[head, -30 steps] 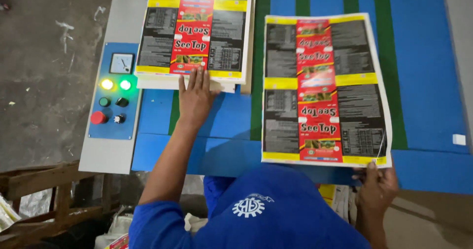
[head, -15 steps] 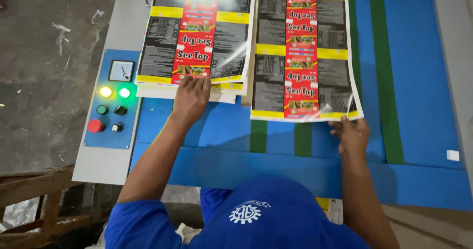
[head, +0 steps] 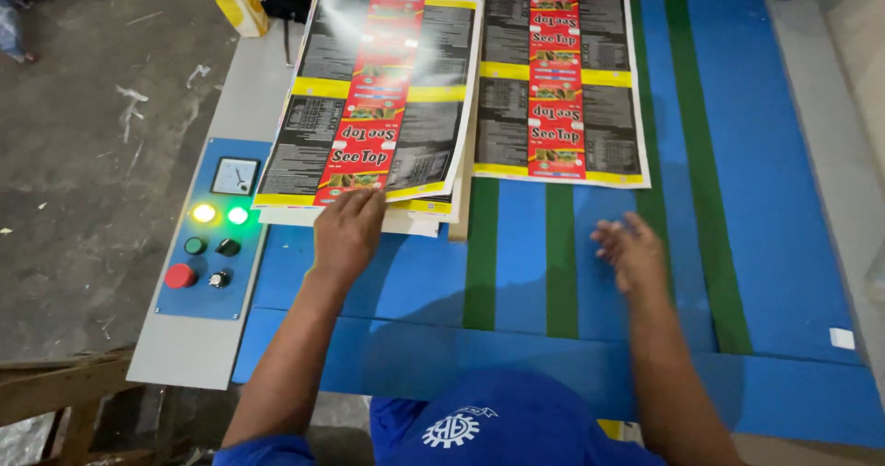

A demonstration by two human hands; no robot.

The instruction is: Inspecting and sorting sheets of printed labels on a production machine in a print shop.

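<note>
Fingers [head: 361, 206] of my left hand [head: 346, 235] pressed together on the stack of printed sheets [head: 373, 106]; right hand [head: 631, 252] spread, holding nothing, over the blue table [head: 784, 226], near the single sheet [head: 553, 88]

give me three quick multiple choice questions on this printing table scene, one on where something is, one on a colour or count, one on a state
1. Where is the control panel?
A. left of the stack of printed sheets
B. right of the green belts
C. on the floor

2. How many lamps on the panel are lit?
A. none
B. two
C. four

3. What is the right hand doing?
A. gripping a sheet
B. pressing the red button
C. open over the blue table, holding nothing

Answers:
1. A, the panel sits at the table's left edge beside the stack.
2. B, a yellow lamp and a green lamp glow side by side.
3. C, its fingers are spread below the single sheet, apart from it, while the left hand rests on the stack's near edge.
</note>
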